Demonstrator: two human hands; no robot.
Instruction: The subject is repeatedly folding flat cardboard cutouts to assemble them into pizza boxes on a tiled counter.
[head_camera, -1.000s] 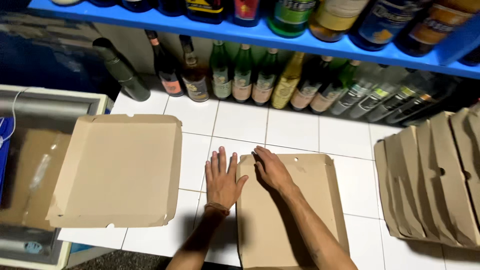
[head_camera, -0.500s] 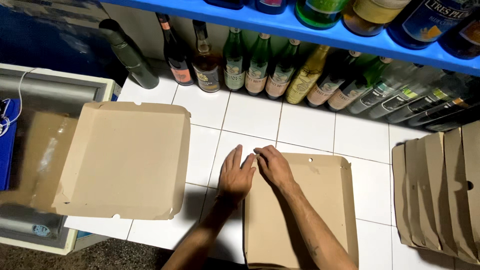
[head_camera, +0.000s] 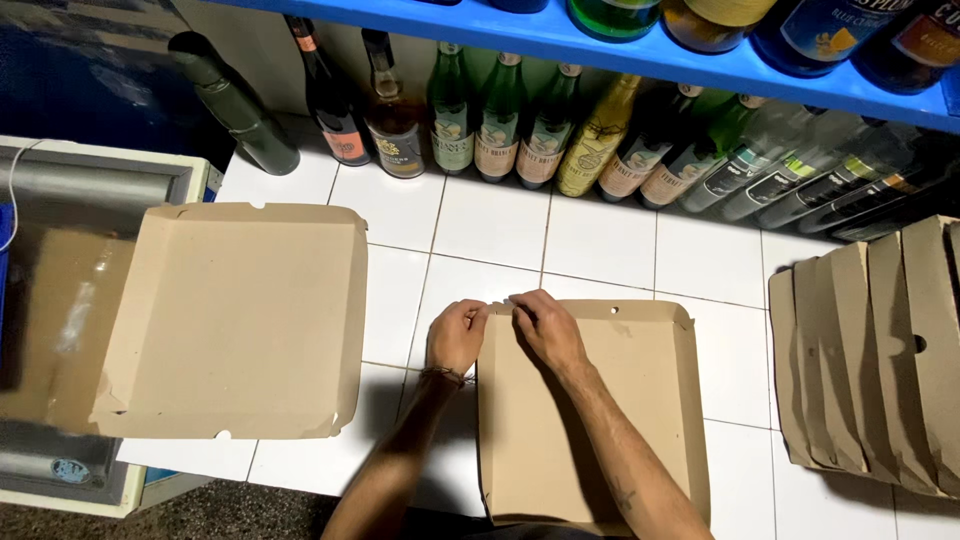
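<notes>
Hands at the far left corner of a flat brown cardboard box blank (head_camera: 600, 420) lying near the front edge of the white tiled worktop (head_camera: 610, 240): left hand (head_camera: 456, 338) curled narrow on the corner flap, right hand (head_camera: 546, 330) pinching the raised far rim beside it, seemingly to hold the fold upright. Matte, creased board, shallow walls raised on the far and right sides; second, larger folded tray (head_camera: 235, 320) overhanging the left edge, stack of similar blanks (head_camera: 870, 360) leaning at the right edge. Glass bottles (head_camera: 500, 120) ranged along the back edge beneath a blue shelf (head_camera: 640, 50).
</notes>
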